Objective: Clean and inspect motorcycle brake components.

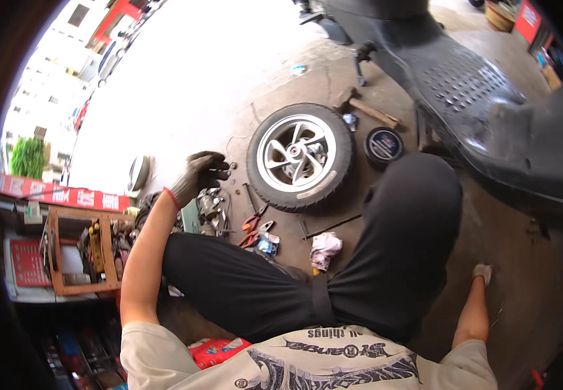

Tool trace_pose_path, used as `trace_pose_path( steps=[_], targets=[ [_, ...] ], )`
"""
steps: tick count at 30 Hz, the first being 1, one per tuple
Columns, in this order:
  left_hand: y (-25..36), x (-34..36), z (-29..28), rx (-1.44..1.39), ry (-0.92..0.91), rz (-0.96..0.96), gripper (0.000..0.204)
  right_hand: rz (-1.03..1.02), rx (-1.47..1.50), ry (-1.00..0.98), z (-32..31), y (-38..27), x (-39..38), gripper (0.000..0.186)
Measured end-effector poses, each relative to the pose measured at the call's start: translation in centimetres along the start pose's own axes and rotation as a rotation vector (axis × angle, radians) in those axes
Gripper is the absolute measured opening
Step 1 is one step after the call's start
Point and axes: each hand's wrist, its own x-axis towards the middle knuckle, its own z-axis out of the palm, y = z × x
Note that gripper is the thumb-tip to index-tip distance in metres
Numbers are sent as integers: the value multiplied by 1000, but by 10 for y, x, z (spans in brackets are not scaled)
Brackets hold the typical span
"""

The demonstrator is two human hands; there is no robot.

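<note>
White characters run along the red banner (60, 193), and dark lettering crosses the shirt (333, 364) front; the round black tin (384, 144) carries pale print too small for me to read.

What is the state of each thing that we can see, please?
Left hand, gloved, raised, loosely open
Right hand, gloved, lowered, grip unclear
Wheel, lying flat, tyre fitted
Hammer, lying on the floor
Round black container, looks closed
Red-handled pliers, two pairs, lying close together
Scooter, upright
Pinkish-white wad, crumpled
</note>
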Motion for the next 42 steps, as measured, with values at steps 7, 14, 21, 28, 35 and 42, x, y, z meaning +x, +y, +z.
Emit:
trace_pose_path(
  steps=[7, 14, 21, 28, 35, 42],
  targets=[
    [31, -52, -2, 140, 147, -77, 37, -206, 50, -256, 11, -82, -106, 55],
    [15, -45, -14, 83, 85, -20, 35, -817, -73, -36, 14, -186, -115, 53],
    [26, -14, 31, 807, -84, 38, 29, -1223, 87, 131, -140, -323, -247, 47],
    [-81, 42, 145, 1556, -498, 15, 34, -1264, 623, -240, -288, -337, -451, 35],
    [-314, 44, 200, 946, -723, 237, 31, -1741, 793, -760, -349, -383, -519, 32],
    [-174, 30, 188, 670, -556, -97, 34, -2008, 538, -619, -395, -393, -545, 28]
  ],
)
